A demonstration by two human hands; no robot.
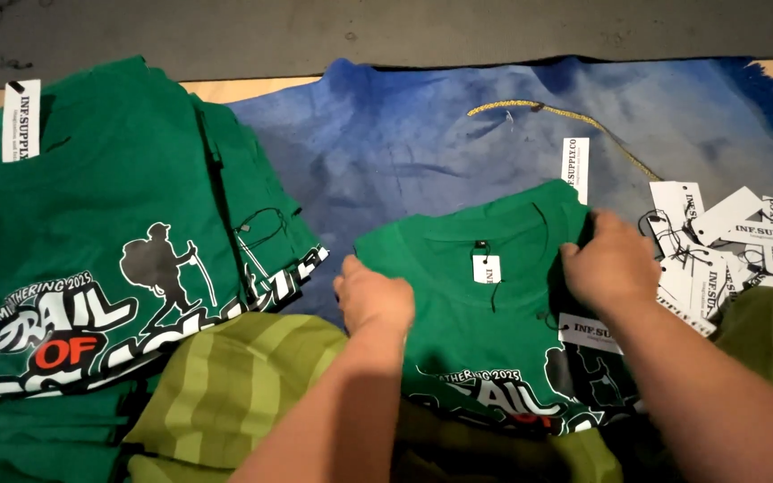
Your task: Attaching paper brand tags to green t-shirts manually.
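Pressing left hand (375, 300), right hand (610, 266), green shirt (485, 313)

Open blue cloth ahead, clutter on both flanks

The blue cloth (422, 143) lies bare beyond the green shirt (485, 295); a shirt stack (91, 224) blocks the left, loose white tags (717, 241) crowd the right, and a gold cord (574, 116) crosses the far stretch.

Both hands (494, 277) on green T-shirt (485, 313)

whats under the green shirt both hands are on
Under the green shirt, at its upper edge, lies a blue cloth; what lies beneath its middle is covered. Left hand and right hand press its shoulders.
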